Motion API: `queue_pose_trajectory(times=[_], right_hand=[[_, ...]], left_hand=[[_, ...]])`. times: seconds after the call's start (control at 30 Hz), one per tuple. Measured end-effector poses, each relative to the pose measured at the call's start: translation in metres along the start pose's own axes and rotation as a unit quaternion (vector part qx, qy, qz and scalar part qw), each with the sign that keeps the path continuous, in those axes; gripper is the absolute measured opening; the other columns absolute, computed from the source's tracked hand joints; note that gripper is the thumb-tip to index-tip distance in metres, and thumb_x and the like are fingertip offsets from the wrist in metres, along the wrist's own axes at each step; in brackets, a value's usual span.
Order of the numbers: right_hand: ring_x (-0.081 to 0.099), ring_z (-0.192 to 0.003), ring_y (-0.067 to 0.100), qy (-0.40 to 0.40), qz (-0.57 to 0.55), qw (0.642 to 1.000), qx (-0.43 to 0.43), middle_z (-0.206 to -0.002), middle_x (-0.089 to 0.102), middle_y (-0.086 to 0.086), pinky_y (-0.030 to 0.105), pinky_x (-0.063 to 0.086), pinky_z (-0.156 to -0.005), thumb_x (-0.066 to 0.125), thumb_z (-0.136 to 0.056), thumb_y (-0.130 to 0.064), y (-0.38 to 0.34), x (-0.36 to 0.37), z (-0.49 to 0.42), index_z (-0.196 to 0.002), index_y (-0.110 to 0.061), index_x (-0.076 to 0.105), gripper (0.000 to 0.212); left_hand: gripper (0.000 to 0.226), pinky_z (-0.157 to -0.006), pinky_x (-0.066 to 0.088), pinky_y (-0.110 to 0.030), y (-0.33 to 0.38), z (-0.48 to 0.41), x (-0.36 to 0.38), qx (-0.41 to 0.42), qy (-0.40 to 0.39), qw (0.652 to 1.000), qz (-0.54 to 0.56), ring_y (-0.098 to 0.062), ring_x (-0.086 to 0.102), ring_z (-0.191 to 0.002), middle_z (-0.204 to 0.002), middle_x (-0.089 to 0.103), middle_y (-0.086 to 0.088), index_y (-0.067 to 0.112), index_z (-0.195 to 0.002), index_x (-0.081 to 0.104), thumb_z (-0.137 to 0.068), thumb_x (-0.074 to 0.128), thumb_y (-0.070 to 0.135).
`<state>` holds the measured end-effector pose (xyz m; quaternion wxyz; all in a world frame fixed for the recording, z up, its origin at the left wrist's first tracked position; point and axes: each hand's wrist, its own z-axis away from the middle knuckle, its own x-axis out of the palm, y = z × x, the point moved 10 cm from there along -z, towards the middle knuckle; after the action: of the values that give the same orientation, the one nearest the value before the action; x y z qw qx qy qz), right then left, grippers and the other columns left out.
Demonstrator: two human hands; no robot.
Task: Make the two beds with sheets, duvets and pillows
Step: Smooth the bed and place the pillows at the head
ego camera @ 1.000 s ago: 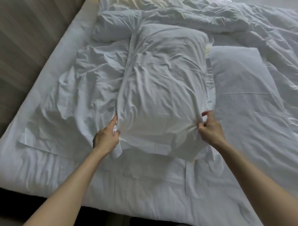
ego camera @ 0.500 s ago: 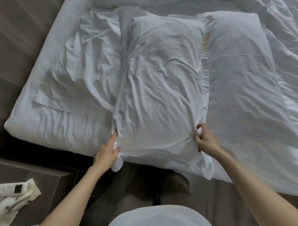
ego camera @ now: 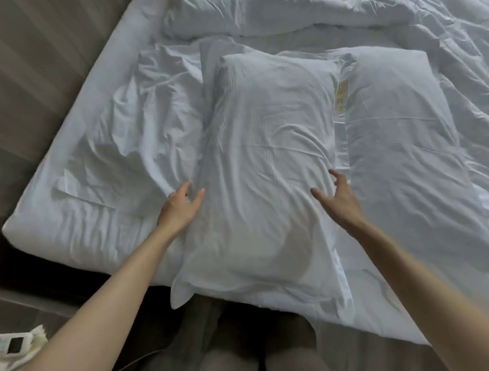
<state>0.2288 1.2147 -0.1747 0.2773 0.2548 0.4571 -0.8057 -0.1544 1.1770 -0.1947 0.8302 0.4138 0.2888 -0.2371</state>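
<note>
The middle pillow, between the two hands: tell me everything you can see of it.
The middle pillow is white, in a creased, cotton-looking case, and lies flat and lengthways on the bed. Its loose near end hangs over the bed's edge. A yellowish label shows at its right side, next to a second pillow. The left hand and right hand, fingers spread, are at its sides; contact is unclear.

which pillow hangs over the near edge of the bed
The wrinkled pillow in the middle, with the left hand and right hand at its sides. The smoother pillow to its right lies wholly on the bed.
</note>
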Motion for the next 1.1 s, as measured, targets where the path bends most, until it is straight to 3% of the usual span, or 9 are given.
queue_pose_trajectory(times=[0.17, 0.37, 0.47, 0.57, 0.63, 0.77, 0.87, 0.97, 1.1], right_hand=[[0.026, -0.142, 0.036, 0.002, -0.1, 0.993, 0.059, -0.157, 0.022, 0.008, 0.056, 0.029, -0.113, 0.064, -0.082, -0.061, -0.007, 0.006, -0.059, -0.15, -0.036, 0.018, 0.086], [0.02, -0.143, 0.039, 0.005, -0.111, 0.982, 0.15, -0.16, 0.01, 0.012, 0.055, 0.02, -0.116, 0.068, -0.066, -0.074, 0.014, 0.044, -0.128, -0.152, -0.037, -0.006, 0.12], [0.029, -0.14, 0.038, 0.053, -0.1, 0.98, 0.162, -0.157, 0.025, 0.009, 0.052, 0.022, -0.116, 0.069, -0.055, -0.081, 0.024, 0.05, -0.149, -0.152, -0.035, -0.006, 0.131], [0.041, -0.133, 0.033, 0.071, -0.131, 0.979, 0.142, -0.148, 0.039, 0.007, 0.051, 0.031, -0.112, 0.069, -0.035, -0.089, 0.029, 0.057, -0.16, -0.151, -0.034, 0.003, 0.144], [0.045, -0.13, 0.027, 0.077, -0.144, 0.979, 0.124, -0.144, 0.043, 0.006, 0.047, 0.035, -0.112, 0.075, -0.04, -0.083, 0.026, 0.055, -0.16, -0.151, -0.032, 0.008, 0.139], [0.053, -0.122, 0.026, 0.108, -0.121, 0.982, 0.098, -0.136, 0.054, 0.003, 0.037, 0.041, -0.105, 0.077, -0.063, -0.064, 0.009, 0.034, -0.143, -0.147, -0.022, 0.025, 0.107], [0.057, -0.113, 0.025, 0.111, -0.119, 0.983, 0.079, -0.125, 0.058, 0.001, 0.033, 0.045, -0.095, 0.077, -0.069, -0.057, -0.013, 0.018, -0.118, -0.139, -0.019, 0.037, 0.089], [0.057, -0.101, 0.02, 0.108, -0.126, 0.985, 0.042, -0.113, 0.057, -0.005, 0.03, 0.044, -0.087, 0.077, -0.071, -0.054, -0.031, 0.001, -0.081, -0.135, -0.022, 0.039, 0.081], [0.06, -0.099, 0.016, 0.105, -0.117, 0.988, 0.009, -0.116, 0.059, -0.009, 0.034, 0.05, -0.09, 0.077, -0.067, -0.058, -0.043, -0.014, -0.025, -0.137, -0.03, 0.038, 0.085]], left_hand=[[0.081, -0.114, 0.03, -0.039, 0.027, -0.063, 0.019, -0.05, -0.009, 0.992, 0.118, -0.025, 0.031, -0.142, -0.156, 0.028, -0.009, 0.034, -0.153, 0.02, -0.086, 0.053, 0.067], [0.096, -0.113, 0.028, -0.037, 0.028, -0.131, 0.054, -0.089, 0.023, 0.978, 0.189, -0.027, 0.032, -0.141, -0.157, 0.028, -0.006, 0.033, -0.154, 0.017, -0.077, 0.058, 0.073], [0.113, -0.115, 0.03, -0.038, 0.027, -0.155, 0.073, -0.104, 0.022, 0.966, 0.236, -0.024, 0.039, -0.138, -0.153, 0.038, 0.002, 0.031, -0.153, 0.021, -0.062, 0.06, 0.085], [0.109, -0.113, 0.031, -0.036, 0.022, -0.161, 0.077, -0.109, 0.061, 0.964, 0.235, -0.024, 0.042, -0.136, -0.15, 0.042, 0.004, 0.029, -0.152, 0.026, -0.064, 0.064, 0.081], [0.104, -0.112, 0.029, -0.035, 0.022, -0.158, 0.076, -0.116, 0.072, 0.963, 0.233, -0.024, 0.039, -0.138, -0.152, 0.039, 0.004, 0.03, -0.152, 0.024, -0.068, 0.065, 0.076], [0.096, -0.11, 0.034, -0.035, 0.032, -0.144, 0.064, -0.106, 0.068, 0.965, 0.231, -0.024, 0.044, -0.134, -0.146, 0.047, 0.004, 0.031, -0.149, 0.031, -0.071, 0.065, 0.074], [0.095, -0.109, 0.033, -0.034, 0.041, -0.122, 0.049, -0.101, 0.08, 0.958, 0.255, -0.024, 0.042, -0.136, -0.148, 0.045, 0.001, 0.024, -0.15, 0.03, -0.075, 0.063, 0.071], [0.093, -0.112, 0.031, -0.036, 0.035, -0.085, 0.033, -0.107, 0.096, 0.95, 0.276, -0.024, 0.038, -0.138, -0.151, 0.04, 0.0, 0.025, -0.152, 0.025, -0.079, 0.059, 0.07], [0.089, -0.105, 0.042, -0.039, 0.018, -0.02, 0.015, -0.107, 0.096, 0.944, 0.296, -0.021, 0.052, -0.123, -0.133, 0.054, 0.006, 0.032, -0.139, 0.041, -0.066, 0.06, 0.08]])
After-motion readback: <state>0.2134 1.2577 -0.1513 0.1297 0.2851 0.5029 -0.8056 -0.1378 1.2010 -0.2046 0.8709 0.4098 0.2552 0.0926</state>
